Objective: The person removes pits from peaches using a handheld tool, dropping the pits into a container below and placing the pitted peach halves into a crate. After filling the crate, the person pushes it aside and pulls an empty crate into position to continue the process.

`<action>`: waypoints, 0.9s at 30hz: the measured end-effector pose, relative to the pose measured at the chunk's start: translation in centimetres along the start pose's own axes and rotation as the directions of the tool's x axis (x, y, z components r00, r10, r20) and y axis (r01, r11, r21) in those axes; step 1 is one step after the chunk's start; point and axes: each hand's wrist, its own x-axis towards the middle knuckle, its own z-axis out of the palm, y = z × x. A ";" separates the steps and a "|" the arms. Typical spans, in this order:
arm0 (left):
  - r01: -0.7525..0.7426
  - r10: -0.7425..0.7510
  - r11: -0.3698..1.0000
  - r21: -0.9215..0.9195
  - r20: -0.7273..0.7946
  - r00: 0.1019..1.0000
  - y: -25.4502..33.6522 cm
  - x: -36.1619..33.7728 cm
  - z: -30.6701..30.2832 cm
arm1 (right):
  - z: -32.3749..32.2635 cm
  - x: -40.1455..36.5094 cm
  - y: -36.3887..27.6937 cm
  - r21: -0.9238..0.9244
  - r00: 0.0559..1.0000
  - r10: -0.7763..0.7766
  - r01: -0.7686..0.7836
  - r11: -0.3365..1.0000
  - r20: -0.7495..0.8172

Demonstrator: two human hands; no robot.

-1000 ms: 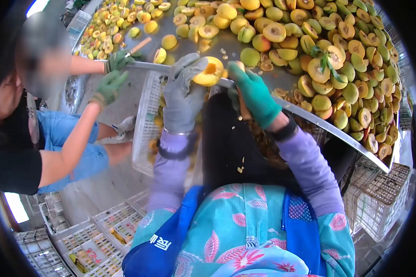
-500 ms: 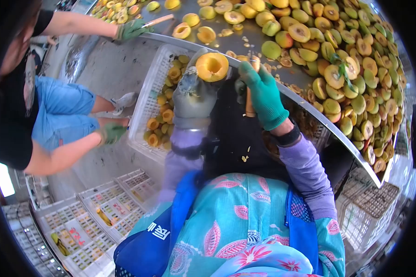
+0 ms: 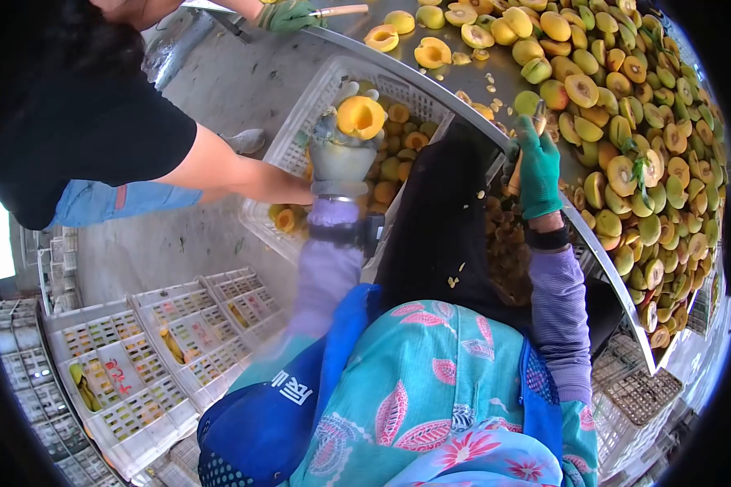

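Note:
My left hand (image 3: 339, 158), in a pale, soiled glove, holds a yellow peach half (image 3: 361, 118) with its hollow facing up, above the white crate (image 3: 291, 105) of pitted halves. My right hand (image 3: 538, 169), in a green glove, is closed around a tool with a wooden handle (image 3: 514, 176). It is by the rim of the metal table (image 3: 430, 85). The tool's thin metal end points up from the fist, and its tip is hard to make out. Cut peaches (image 3: 581, 89) are heaped on the table beyond my right hand.
A co-worker in a black shirt (image 3: 81, 122) leans in from the left, one arm (image 3: 244, 172) reaching into the crate. Their other gloved hand (image 3: 288, 16) holds a wooden-handled tool. White crates (image 3: 130, 357) stand at lower left, more (image 3: 625, 406) at lower right.
My right hand has moved right, away from my left hand. My left hand, still with the peach half, is slightly lower over the crate. The co-worker has bent forward and reached into the crate.

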 end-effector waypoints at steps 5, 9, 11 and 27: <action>0.087 -0.081 0.994 -0.070 0.088 0.993 -0.3 -0.5 0.5 | 4.4 -4.7 -1.1 -0.288 0.941 -0.076 0.177 0.941 0.328; 0.107 -0.104 0.992 -0.062 0.059 0.993 -0.7 -1.3 2.8 | 7.7 -6.4 -0.7 -0.341 0.903 0.035 0.125 0.932 0.429; 0.033 -0.034 0.999 0.043 0.032 0.999 -1.6 -1.2 3.0 | 8.7 -6.0 1.5 -0.333 0.889 -0.096 0.266 0.905 0.448; 0.054 -0.055 0.997 0.063 0.020 0.998 -1.9 -1.9 4.3 | 6.6 -6.3 1.1 -0.002 0.863 0.261 -0.289 0.957 0.433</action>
